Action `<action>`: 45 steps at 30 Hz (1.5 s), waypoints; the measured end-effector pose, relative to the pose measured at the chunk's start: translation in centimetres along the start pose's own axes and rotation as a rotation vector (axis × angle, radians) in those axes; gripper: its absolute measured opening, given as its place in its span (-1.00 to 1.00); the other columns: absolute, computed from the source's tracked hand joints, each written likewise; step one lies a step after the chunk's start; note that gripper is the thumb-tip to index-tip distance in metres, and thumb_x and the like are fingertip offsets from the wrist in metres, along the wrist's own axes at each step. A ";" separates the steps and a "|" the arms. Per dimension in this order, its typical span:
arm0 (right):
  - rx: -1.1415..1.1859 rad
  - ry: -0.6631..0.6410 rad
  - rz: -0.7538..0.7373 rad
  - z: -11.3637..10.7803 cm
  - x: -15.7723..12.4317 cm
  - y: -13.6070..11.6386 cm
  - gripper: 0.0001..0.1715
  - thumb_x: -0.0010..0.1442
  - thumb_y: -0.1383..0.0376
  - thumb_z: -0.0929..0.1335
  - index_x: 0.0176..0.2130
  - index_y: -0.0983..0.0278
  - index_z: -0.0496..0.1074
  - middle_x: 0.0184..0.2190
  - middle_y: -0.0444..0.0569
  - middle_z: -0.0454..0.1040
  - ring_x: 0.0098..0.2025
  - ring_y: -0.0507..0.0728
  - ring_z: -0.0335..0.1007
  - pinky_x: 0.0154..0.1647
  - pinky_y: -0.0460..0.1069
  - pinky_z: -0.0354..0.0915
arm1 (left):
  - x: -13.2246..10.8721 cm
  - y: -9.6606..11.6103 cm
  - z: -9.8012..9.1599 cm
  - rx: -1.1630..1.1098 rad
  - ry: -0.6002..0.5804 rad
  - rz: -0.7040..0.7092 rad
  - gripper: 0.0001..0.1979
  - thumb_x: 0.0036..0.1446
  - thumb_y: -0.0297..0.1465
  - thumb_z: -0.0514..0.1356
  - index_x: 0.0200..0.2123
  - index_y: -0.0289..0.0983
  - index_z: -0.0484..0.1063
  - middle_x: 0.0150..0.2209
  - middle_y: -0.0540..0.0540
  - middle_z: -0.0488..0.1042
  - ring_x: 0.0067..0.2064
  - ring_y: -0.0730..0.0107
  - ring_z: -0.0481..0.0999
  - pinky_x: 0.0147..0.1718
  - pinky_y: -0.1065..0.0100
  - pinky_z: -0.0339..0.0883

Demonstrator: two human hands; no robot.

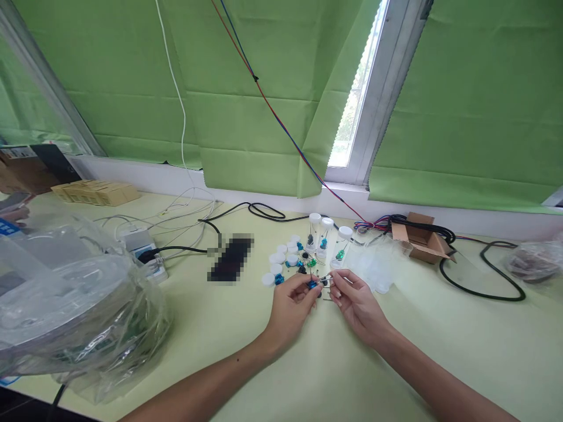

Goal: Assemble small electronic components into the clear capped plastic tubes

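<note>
I have both hands together over the table [211, 357]. My left hand [292, 299] is pinching a small blue piece [312, 285] between thumb and fingers, so that piece sits at nine o'clock from my right fingertips. My right hand [354, 296] grips a thin silvery rod [324, 278] that reaches across to the blue piece; whether the two touch is too small for me to tell.

At twelve to one o'clock from my hands, three clear bottles [341, 249] stand upright under white lids, each with a little piece inside: one dark, one blue, one green. At ten o'clock I see loose white caps [277, 258] with more blue bits [280, 279] near them, and a loose green bit [311, 263] lies close by at eleven. Clear plastic containers [380, 269] cluster at two o'clock, with an open cardboard box [417, 237] farther out that way. At nine o'clock, well apart, is a clear plastic bag [132, 328].
</note>
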State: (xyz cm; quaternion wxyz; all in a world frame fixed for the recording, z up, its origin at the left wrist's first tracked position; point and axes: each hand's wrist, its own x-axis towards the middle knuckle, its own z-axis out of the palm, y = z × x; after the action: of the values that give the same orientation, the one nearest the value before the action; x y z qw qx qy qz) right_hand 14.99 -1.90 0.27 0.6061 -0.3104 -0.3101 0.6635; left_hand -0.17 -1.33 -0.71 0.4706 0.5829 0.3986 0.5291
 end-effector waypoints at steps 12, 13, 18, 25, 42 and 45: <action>-0.028 0.025 0.050 -0.2 -0.2 0.0 -0.64 0.00 0.17 0.56 -0.50 0.30 0.38 -0.63 -0.20 0.35 -0.65 -0.12 0.06 -0.63 -0.16 0.01 | 0.0 -0.4 -0.2 0.080 -0.015 0.109 -0.81 0.12 -0.31 0.27 -0.22 -0.29 0.55 -0.44 0.00 0.39 -0.54 0.55 0.34 -0.55 0.46 0.23; -0.033 0.031 0.057 -0.1 -0.2 0.0 -0.64 0.00 0.17 0.56 -0.50 0.30 0.38 -0.63 -0.19 0.36 -0.66 -0.12 0.06 -0.64 -0.16 -0.02 | 0.0 -0.4 -0.2 0.080 -0.011 0.111 -0.81 0.12 -0.32 0.27 -0.23 -0.29 0.55 -0.44 -0.01 0.40 -0.54 0.55 0.34 -0.55 0.46 0.23; -0.013 0.041 0.080 0.1 -0.1 0.0 -0.64 -0.04 0.18 0.57 -0.48 0.30 0.39 -0.65 -0.19 0.37 -0.67 -0.13 0.07 -0.67 -0.17 -0.03 | 0.0 -0.2 0.0 0.048 0.005 0.065 -0.83 0.10 -0.32 0.28 -0.28 -0.30 0.53 -0.49 0.01 0.40 -0.55 0.54 0.33 -0.55 0.46 0.23; 0.070 -0.018 0.084 0.1 -0.2 0.0 -0.72 0.00 0.19 0.56 -0.40 0.29 0.49 -0.53 -0.13 0.44 -0.57 -0.10 0.17 -0.57 -0.18 0.15 | 0.2 0.1 0.0 -0.055 0.021 -0.069 -0.78 0.06 -0.28 0.31 -0.29 -0.32 0.49 -0.62 0.06 0.34 -0.60 0.54 0.30 -0.59 0.48 0.18; 0.035 -0.050 0.057 -0.4 0.0 0.2 -0.69 -0.06 0.18 0.58 -0.34 0.30 0.58 -0.45 -0.10 0.43 -0.46 -0.05 0.22 -0.41 -0.12 0.23 | 0.4 0.0 -0.2 -0.069 -0.025 -0.125 -0.74 0.03 -0.26 0.31 -0.26 -0.33 0.53 -0.66 0.07 0.30 -0.61 0.53 0.25 -0.61 0.47 0.13; 0.037 -0.027 0.064 -0.2 -0.1 0.0 -0.68 -0.10 0.16 0.60 -0.41 0.30 0.55 -0.49 -0.12 0.41 -0.49 -0.05 0.18 -0.45 -0.11 0.20 | 0.3 -0.2 -0.2 -0.046 -0.036 -0.102 -0.74 0.05 -0.26 0.31 -0.25 -0.32 0.53 -0.63 0.06 0.31 -0.60 0.53 0.26 -0.61 0.47 0.13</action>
State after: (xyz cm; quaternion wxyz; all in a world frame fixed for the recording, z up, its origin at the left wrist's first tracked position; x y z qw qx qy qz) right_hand 15.13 -1.94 0.15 0.5861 -0.2998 -0.2959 0.6921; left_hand -0.33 -1.01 -0.80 0.5173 0.5601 0.4070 0.5030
